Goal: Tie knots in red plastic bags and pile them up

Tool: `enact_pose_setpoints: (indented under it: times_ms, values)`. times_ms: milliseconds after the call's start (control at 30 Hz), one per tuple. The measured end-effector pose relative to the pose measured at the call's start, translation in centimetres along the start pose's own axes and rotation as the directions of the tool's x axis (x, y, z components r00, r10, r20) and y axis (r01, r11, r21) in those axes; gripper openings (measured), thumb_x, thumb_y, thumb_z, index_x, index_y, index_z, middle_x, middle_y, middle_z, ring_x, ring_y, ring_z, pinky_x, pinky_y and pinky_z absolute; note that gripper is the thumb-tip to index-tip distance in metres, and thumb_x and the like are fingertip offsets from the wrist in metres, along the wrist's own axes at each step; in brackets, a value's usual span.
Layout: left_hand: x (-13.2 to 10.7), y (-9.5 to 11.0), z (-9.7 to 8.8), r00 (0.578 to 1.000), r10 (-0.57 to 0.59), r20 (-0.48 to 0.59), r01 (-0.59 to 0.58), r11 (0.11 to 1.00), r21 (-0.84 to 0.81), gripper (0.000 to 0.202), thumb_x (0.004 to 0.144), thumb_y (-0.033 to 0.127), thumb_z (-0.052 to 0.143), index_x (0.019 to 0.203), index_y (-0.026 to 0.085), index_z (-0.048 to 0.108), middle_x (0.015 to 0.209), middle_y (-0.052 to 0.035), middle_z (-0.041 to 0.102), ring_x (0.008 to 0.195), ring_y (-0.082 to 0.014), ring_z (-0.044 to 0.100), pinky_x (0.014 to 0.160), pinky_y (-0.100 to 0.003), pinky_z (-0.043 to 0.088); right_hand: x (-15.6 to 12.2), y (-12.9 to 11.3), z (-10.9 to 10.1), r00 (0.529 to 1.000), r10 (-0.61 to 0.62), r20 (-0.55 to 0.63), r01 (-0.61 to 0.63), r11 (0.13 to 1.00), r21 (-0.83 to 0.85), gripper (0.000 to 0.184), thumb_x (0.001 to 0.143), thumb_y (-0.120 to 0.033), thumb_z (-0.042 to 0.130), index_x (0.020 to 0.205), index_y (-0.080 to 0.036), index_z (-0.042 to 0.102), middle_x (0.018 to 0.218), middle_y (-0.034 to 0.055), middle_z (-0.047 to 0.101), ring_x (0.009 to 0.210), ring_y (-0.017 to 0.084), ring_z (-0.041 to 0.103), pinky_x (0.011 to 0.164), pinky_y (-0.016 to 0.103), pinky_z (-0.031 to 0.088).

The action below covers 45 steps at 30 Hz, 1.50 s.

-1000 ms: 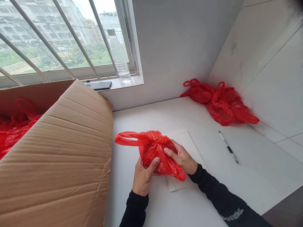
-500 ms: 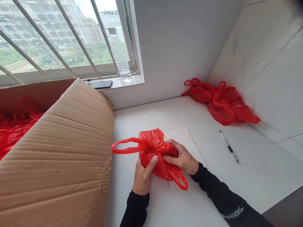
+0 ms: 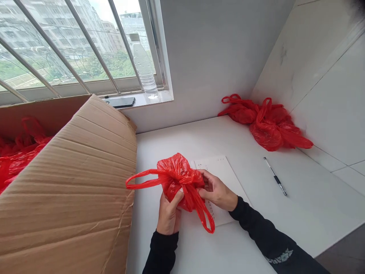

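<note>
A knotted red plastic bag point(image 3: 178, 177) is held over the white table point(image 3: 159, 251), its two handle loops sticking out to the left and toward the lower right. My left hand point(image 3: 169, 213) grips it from the lower left, thumb on top near the knot and fingers hidden beneath. At the bag's right side, my right hand point(image 3: 218, 190) has thumb and fingers around the plastic. Whatever is inside the bag cannot be made out. Partly covered by bag and hand lies a white sheet of paper point(image 3: 228, 171) with small printed marks.
A large open cardboard box point(image 3: 85, 182) with red bags point(image 3: 25, 158) inside stands at left. A pen point(image 3: 275, 176) lies to the right. More knotted red bags point(image 3: 268, 129) rest in the far corner. The windowsill bears a plastic bottle point(image 3: 145, 68) and a phone point(image 3: 121, 102).
The red bag has shifted left in my hands, uncovering more of the paper. My left hand moved slightly left with it, while my right hand stayed nearly in place.
</note>
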<state>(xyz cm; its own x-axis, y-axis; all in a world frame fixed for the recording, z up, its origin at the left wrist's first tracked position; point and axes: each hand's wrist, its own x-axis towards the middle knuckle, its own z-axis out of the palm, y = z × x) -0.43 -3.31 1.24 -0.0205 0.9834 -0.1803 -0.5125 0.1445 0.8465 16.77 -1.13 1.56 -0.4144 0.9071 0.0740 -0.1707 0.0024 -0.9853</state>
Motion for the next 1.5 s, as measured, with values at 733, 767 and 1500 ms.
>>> enact_pose_setpoints:
  times_ms: [733,767,1500]
  values:
    - [-0.1,-0.4,0.7,0.989,0.005,0.146,-0.026,0.990,0.137,0.064,0.066,0.030,0.084,0.124,0.019,0.058,0.122,-0.0152,0.067,0.114,-0.0368,0.062,0.100,-0.052,0.047,0.0,-1.2,-0.1,0.992,-0.012,-0.123,0.027,0.992,0.121,0.034,0.090,-0.049,0.061,0.111,-0.023,0.056,0.106,0.0057,0.068,0.094,0.021,0.065,0.089,0.038,0.051]
    - [0.1,-0.4,0.5,0.992,-0.001,0.125,-0.018,0.989,0.147,0.062,0.067,0.031,0.084,0.122,0.018,0.059,0.120,-0.0153,0.068,0.112,-0.0368,0.063,0.097,-0.051,0.050,0.0,-1.1,0.0,0.996,-0.014,-0.085,0.026,0.990,0.140,0.038,0.089,-0.048,0.063,0.116,-0.023,0.054,0.112,0.0068,0.066,0.099,0.023,0.064,0.092,0.039,0.051]
    - [-0.5,1.0,0.4,0.996,-0.007,0.089,0.013,0.997,-0.073,0.048,0.079,0.039,0.073,0.123,0.023,0.063,0.113,-0.0103,0.071,0.113,-0.0336,0.062,0.094,-0.044,0.051,-0.2,-0.6,0.0,0.989,-0.003,-0.149,0.001,1.000,-0.015,0.039,0.095,-0.056,0.047,0.081,-0.021,0.059,0.075,0.0002,0.055,0.069,0.016,0.051,0.071,0.032,0.045]
